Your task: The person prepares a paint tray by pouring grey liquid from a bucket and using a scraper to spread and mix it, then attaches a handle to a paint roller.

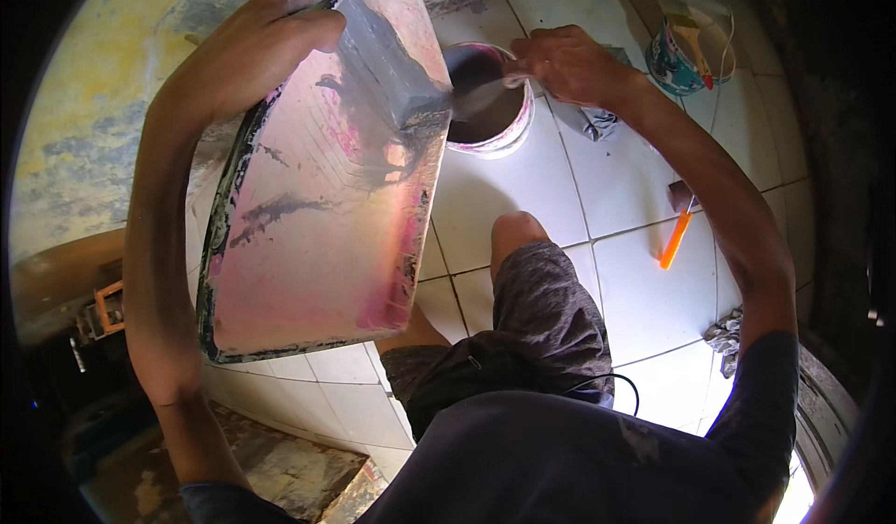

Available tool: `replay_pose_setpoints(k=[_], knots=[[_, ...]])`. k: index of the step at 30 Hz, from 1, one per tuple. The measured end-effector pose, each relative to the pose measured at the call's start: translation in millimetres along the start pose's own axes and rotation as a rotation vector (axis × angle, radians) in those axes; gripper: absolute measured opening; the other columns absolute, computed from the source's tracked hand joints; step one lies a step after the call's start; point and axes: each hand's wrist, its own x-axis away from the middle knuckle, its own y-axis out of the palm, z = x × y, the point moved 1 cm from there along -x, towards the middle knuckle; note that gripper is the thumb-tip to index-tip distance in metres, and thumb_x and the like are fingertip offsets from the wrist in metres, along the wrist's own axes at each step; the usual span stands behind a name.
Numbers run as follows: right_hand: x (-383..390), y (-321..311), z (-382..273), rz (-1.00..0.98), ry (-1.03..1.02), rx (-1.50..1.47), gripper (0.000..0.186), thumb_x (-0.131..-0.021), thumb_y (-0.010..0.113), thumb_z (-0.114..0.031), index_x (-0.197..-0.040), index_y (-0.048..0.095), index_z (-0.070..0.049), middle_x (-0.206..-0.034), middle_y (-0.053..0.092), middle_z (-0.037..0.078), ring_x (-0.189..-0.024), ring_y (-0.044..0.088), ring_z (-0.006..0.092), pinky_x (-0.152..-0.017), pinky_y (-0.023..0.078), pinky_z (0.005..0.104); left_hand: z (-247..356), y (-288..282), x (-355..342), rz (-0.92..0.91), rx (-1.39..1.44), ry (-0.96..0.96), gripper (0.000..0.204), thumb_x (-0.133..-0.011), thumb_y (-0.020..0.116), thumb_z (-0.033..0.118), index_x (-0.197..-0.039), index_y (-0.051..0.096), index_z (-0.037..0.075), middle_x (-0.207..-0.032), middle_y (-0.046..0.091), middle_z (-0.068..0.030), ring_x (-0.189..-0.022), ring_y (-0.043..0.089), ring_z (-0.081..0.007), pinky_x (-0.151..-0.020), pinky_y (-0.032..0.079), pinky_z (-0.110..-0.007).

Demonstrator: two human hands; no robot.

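My left hand (285, 34) grips the upper left edge of a pink-stained paint tray (299, 263) with dark edges, held up at a tilt. Grey paint is smeared across its upper part. My right hand (569, 67) has its fingers closed on the rim of a white, pink-streaked bucket (509, 137), which holds dark grey paint (476, 99) and stands just right of the tray. The tray partly hides the bucket's left side.
A teal container (665, 62) with a paintbrush (688, 39) sits at upper right on white tiles (644, 291). An orange-handled scraper (676, 239) lies nearer. Crumpled grey material (597, 123) lies behind my right hand. A stained wall (84, 132) is at left.
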Motion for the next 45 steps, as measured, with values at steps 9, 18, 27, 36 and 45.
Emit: replay_pose_setpoints(k=[9,18,27,36,45], knots=[[-6.9,-6.7,-15.8,0.158,0.060,-0.057,0.024,-0.078,0.050,-0.009,-0.096,0.065,-0.010,-0.088,0.059,0.007,-0.084,0.059,0.0240,-0.072,0.048,0.0347,-0.3,-3.7,-2.3,-0.136,0.200,-0.283,0.048,-0.074,0.050,0.030,-0.107,0.057,-0.004,-0.085,0.051,-0.0118,-0.076,0.045,-0.0218,-0.074,0.036,-0.031],[-6.9,-14.6,-19.4,0.156,0.088,-0.083,0.024,-0.077,0.048,-0.008,-0.090,0.067,-0.012,-0.090,0.061,0.003,-0.087,0.059,0.0205,-0.077,0.048,0.0325,8.3,-8.7,6.6,-0.098,0.157,-0.329,0.039,-0.072,0.050,0.034,-0.086,0.053,-0.002,-0.081,0.048,-0.0113,-0.074,0.044,-0.0211,-0.072,0.035,-0.030],[-19.0,5.7,-24.3,0.135,0.087,-0.063,0.024,-0.077,0.051,-0.007,-0.092,0.067,-0.015,-0.089,0.060,0.003,-0.090,0.059,0.0200,-0.081,0.047,0.0320,2.5,-4.9,17.2,-0.020,0.150,-0.150,0.043,-0.073,0.049,0.033,-0.094,0.055,-0.003,-0.084,0.051,-0.0124,-0.079,0.046,-0.0218,-0.077,0.036,-0.030],[2.2,-14.5,-20.8,0.070,0.190,-0.085,0.028,-0.079,0.044,-0.014,-0.097,0.066,-0.015,-0.086,0.058,0.007,-0.082,0.057,0.0247,-0.078,0.047,0.0327,-23.4,4.4,22.2,0.092,0.316,-0.310,0.042,-0.073,0.053,0.033,-0.088,0.057,-0.006,-0.071,0.055,-0.0159,-0.069,0.053,-0.0217,-0.068,0.042,-0.032],[1.3,-21.9,-19.1,-0.019,0.216,-0.110,0.032,-0.071,0.048,-0.006,-0.095,0.068,-0.014,-0.091,0.061,0.009,-0.084,0.059,0.0279,-0.077,0.048,0.0371,-65.8,8.0,56.6,0.094,0.550,-0.263,0.034,-0.077,0.051,0.024,-0.096,0.058,-0.003,-0.067,0.051,-0.0058,-0.063,0.044,-0.0159,-0.061,0.038,-0.030]])
